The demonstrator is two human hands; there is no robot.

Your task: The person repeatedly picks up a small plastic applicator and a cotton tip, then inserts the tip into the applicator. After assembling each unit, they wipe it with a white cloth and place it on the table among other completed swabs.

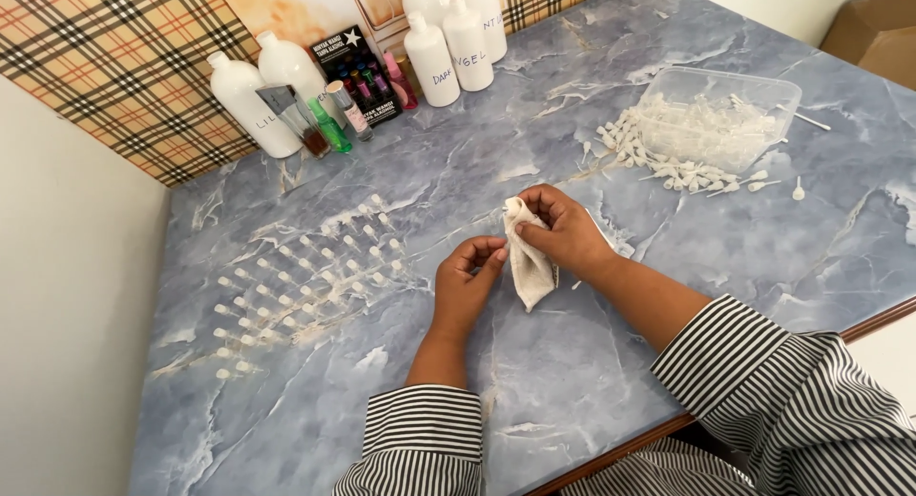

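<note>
The fingers of the right hand (563, 231) are pinched around the top of a small off-white cloth (528, 259). The cloth hangs with its long axis running from that pinch down toward the person, just above a blue marbled table (592, 382). The left hand (468, 284) sits just left of the cloth, fingers curled narrow, fingertips (495, 256) at or touching its left edge; whether they hold anything small cannot be told. The right hand is the one gripping the cloth.

Left of the cloth, rows of tiny clear vials (301, 286) stand on the table. Beyond the cloth and to its right, a clear plastic tub (725, 114) lies among scattered white sprayer tops (687, 176). Beyond the cloth at the far edge stand white plastic bottles (448, 38) with handwritten labels, a black box (358, 72) with coloured dots, and small coloured spray bottles (329, 124), against a tan checked wall covering (114, 67).
</note>
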